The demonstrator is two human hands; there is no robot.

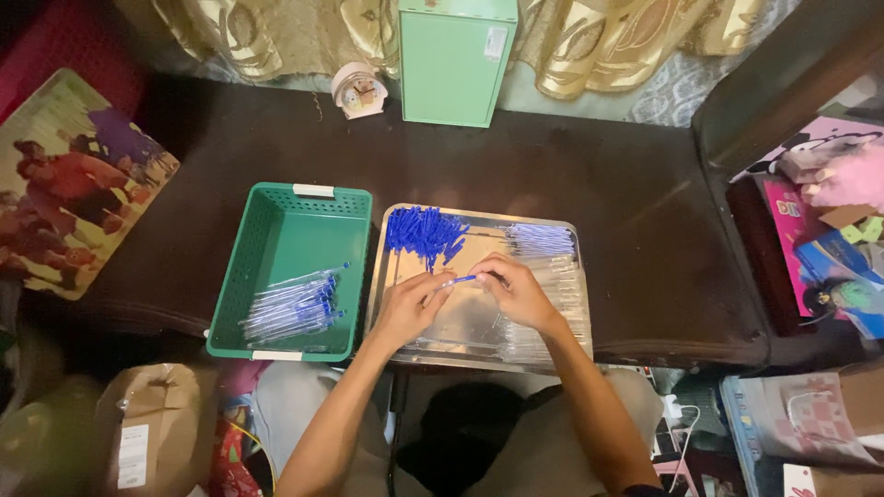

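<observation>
You're sat at a dark brown table pushed up against a gold patterned curtain, with a mint green box and a tiny clock at the back edge. Right in front of you is a shiny metal tray, and both your hands are over the middle of it. Your left hand and right hand are close together, fingertips almost meeting, both pinched onto one blue-tipped pen held roughly level just above the tray. A heap of blue caps sits in the tray's far-left corner, and clear pen barrels are stacked along its right side, with a bunch more near the top right. Just left of the tray, touching it or near enough, is a green plastic basket with a pile of finished pens lying at its near end. There's a colourful picture board propped off to the far left, and brown paper bags down by your knee.
</observation>
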